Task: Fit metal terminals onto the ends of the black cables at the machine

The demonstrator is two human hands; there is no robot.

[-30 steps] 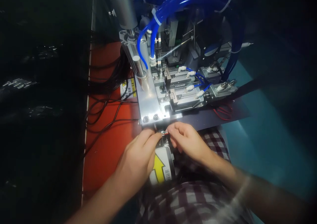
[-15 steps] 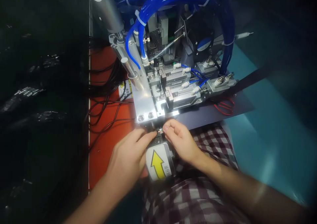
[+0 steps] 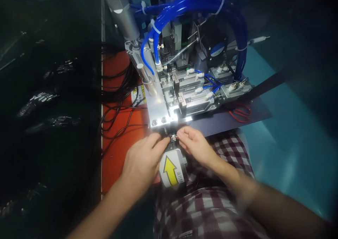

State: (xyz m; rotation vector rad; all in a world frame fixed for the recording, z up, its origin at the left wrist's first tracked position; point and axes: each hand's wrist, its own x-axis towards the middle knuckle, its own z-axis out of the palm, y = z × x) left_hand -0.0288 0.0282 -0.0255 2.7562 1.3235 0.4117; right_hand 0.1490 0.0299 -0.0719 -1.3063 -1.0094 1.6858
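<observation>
My left hand [image 3: 144, 159] and my right hand [image 3: 194, 144] meet fingertip to fingertip just below the front edge of a metal machine [image 3: 182, 91]. Between the fingertips sits a tiny connector part [image 3: 173, 136] with thin wires, pinched from both sides. Directly beneath it lies a white label with a yellow arrow [image 3: 171, 168] pointing toward the machine. A bright silver plate with two bolts [image 3: 158, 108] is right above my fingers.
Blue air hoses [image 3: 190, 4] loop over the machine. Black cables [image 3: 118, 94] trail across an orange surface [image 3: 116, 154] on the left. Red wires [image 3: 240, 114] lie on a dark sheet at right. A teal surface [image 3: 285, 136] extends right. Checked fabric [image 3: 211, 203] covers my lap.
The view has shifted slightly. Both hands stay pinched together at the same small part under the machine's edge, now a little closer to the plate.
</observation>
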